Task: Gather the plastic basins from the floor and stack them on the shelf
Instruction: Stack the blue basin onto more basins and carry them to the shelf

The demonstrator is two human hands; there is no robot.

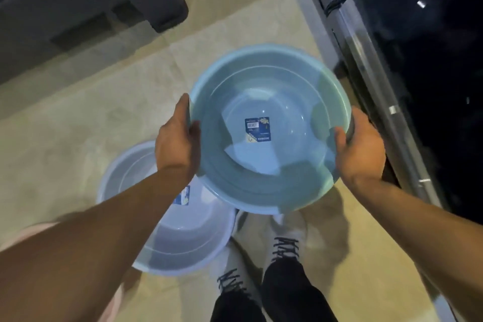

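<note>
- Both forearms reach in from the lower corners of the frame.
- Left hand [176,138] clamps the left rim of a blue basin [269,123]; right hand [362,149] clamps the right rim.
- That basin is held above the floor [78,117], centre frame, label [257,128] inside.
- A paler basin [183,238] sits on the floor at lower left, beside the shoes [283,240].

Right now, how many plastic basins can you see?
2: the teal basin held up by both hands, and the pale basin on the floor below the left arm. Others may be nested or hidden.
</note>
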